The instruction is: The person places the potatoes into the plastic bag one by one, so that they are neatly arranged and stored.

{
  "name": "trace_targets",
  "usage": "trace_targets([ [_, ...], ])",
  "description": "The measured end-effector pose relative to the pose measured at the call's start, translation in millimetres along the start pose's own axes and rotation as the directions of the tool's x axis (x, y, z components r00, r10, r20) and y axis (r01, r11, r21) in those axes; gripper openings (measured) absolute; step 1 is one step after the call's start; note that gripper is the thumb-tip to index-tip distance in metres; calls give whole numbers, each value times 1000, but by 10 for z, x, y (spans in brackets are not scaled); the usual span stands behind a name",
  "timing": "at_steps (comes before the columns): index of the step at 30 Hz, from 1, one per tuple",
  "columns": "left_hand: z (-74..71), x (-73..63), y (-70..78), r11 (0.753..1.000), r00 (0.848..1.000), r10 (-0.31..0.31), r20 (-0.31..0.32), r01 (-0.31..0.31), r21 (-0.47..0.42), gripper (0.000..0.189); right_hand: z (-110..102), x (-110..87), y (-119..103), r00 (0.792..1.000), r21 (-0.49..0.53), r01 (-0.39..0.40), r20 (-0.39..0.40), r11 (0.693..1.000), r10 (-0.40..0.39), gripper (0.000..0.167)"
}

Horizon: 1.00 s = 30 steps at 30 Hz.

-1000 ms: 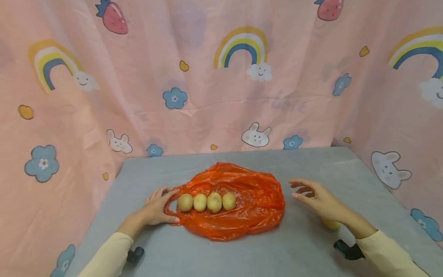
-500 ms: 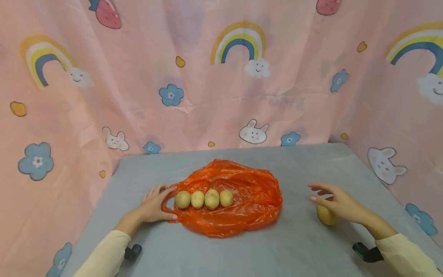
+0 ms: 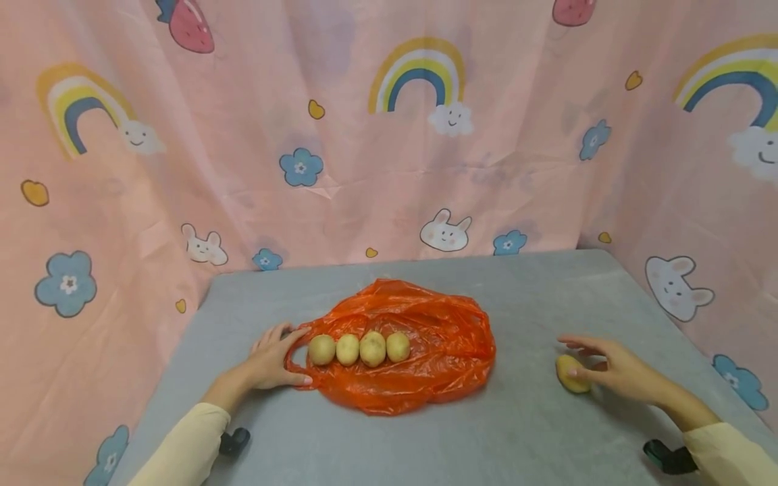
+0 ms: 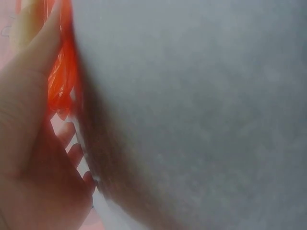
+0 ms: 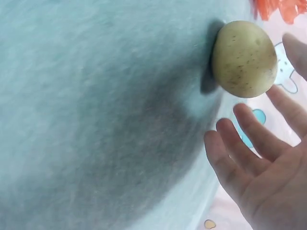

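Several round yellow-brown potatoes point(image 3: 373, 349) lie in a row on a flattened orange plastic bag point(image 3: 450, 358). At the bag's left end my left hand point(image 3: 271, 363) rests, its thumb and forefinger spread and touching the two sides of the handle loop. In the left wrist view, orange plastic point(image 4: 64, 79) shows beside the thumb. Away to the right, a single potato point(image 3: 571, 374) with dark specks sits on the table. My right hand point(image 3: 616, 368) is right beside it, fingers stretched past its far side and thumb in front. The right wrist view shows these fingers spread around the speckled potato point(image 5: 244, 59).
A grey cloth-covered table point(image 3: 425, 449) carries everything. Behind and at both sides hangs a pink curtain point(image 3: 358, 223) printed with rainbows, flowers and rabbits. A dark wrist-camera piece point(image 3: 668, 457) sits under the right sleeve, another dark piece point(image 3: 234, 442) by the left.
My right hand has moved right, from beside the bag to the single potato, uncovering it. The left hand stays at the bag's handle. The head view has shifted slightly.
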State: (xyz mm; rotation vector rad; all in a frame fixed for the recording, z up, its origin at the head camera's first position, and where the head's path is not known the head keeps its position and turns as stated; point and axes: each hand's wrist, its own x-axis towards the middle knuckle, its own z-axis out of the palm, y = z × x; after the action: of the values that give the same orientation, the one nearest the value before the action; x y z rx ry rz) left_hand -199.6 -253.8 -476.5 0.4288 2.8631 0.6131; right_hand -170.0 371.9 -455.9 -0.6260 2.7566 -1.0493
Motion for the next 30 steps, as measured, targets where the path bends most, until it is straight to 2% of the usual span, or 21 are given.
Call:
trace_targets([
  [3, 3, 2, -2, 1000, 1000, -1, 0, 1, -7, 102, -2, -25, 70, 997, 47, 69, 33, 996, -71, 50],
  [8, 9, 5, -9, 1000, 1000, -8, 5, 8, -10, 101, -12, -27, 97, 991, 83, 81, 101, 993, -90, 47],
  [14, 24, -8, -8, 1000, 1000, -12, 6, 12, -12, 101, 22, -50, 111, 990, -3, 100, 105, 995, -99, 58],
  [20, 38, -24, -26, 1000, 1000, -10, -1, 10, -10, 101, 55, -70, 91, 991, -55, 45, 132, 997, -38, 72],
  [23, 42, -21, -39, 1000, 1000, -8, -4, 8, -10, 101, 53, -74, 75, 991, -76, 11, 134, 997, -1, 73],
  [30, 29, -1, -36, 1000, 1000, -11, -4, 11, -12, 102, 42, -64, 53, 994, -101, -12, 107, 995, 23, 70],
])
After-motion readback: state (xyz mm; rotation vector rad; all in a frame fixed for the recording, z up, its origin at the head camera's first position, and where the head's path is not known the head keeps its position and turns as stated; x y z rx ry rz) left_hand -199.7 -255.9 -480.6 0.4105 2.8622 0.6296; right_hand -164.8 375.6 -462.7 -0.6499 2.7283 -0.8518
